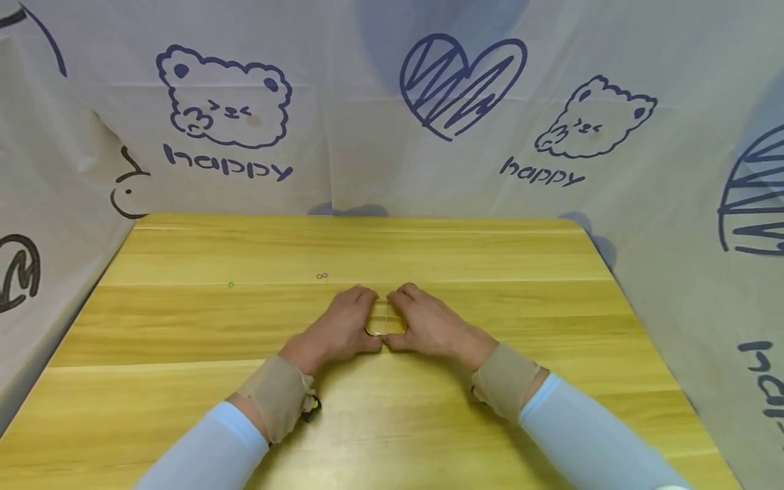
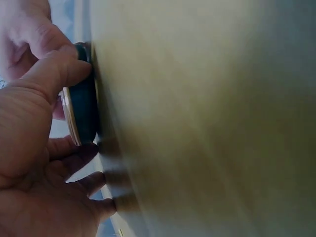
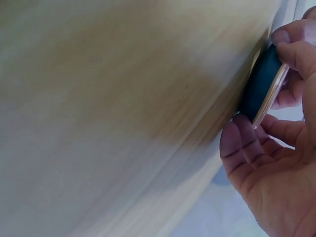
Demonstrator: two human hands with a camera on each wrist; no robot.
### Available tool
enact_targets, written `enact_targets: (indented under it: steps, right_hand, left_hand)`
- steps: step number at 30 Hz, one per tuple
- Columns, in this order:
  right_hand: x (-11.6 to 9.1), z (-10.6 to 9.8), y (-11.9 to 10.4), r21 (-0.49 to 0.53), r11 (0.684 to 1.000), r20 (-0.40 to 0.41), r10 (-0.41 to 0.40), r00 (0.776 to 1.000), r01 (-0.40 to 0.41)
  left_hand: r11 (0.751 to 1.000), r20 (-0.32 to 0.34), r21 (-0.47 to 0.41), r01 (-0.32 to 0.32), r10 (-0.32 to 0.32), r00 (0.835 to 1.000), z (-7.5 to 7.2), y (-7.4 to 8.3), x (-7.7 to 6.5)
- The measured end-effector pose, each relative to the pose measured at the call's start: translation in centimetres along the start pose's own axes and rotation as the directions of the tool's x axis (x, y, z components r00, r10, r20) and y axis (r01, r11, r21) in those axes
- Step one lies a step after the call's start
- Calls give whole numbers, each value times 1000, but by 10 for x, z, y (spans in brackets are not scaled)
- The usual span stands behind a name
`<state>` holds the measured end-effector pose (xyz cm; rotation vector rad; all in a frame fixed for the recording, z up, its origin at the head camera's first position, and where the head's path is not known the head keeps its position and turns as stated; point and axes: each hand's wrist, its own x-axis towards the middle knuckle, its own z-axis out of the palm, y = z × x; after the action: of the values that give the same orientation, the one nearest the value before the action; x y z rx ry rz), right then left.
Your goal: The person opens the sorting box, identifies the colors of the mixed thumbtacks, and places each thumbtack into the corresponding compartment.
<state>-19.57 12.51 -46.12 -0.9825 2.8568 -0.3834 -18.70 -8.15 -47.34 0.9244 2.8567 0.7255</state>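
On the left part of the bench (image 1: 153, 327) lies a small green ring (image 1: 231, 284), well apart from the hands. Farther right, just beyond the left hand, a red ring (image 1: 319, 276) and a purple ring (image 1: 325, 275) lie side by side. The left hand (image 1: 343, 322), below a beige wrist wrap (image 1: 275, 395), pinches the left end of a flat case (image 1: 386, 318), its thumb on the near edge and its index finger at the far edge; the other fingers are spread toward the bench. The case sits between the two hands, low at the bench surface, though whether it touches the wood is hard to tell. Its side is dark teal, its rim shiny, and a thin pale line crosses its top from near to far. The right hand (image 1: 433, 323) pinches the right end in the same way, thumb near and fingers far. The two thumbs lie close together at the near edge, while a gap parts the fingertips on the far side.
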Motion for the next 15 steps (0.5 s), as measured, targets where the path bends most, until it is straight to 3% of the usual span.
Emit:
enact_targets:
  steps: [9, 15]
  right_hand:
    - [1, 0, 5, -2, 999, 15, -49, 999, 49]
    - [1, 0, 6, -4, 996, -12, -88, 996, 88]
  left_hand:
    - [986, 36, 161, -38, 33, 999, -3, 0, 3]
    - [980, 46, 196, -31, 22, 999, -4, 2, 5]
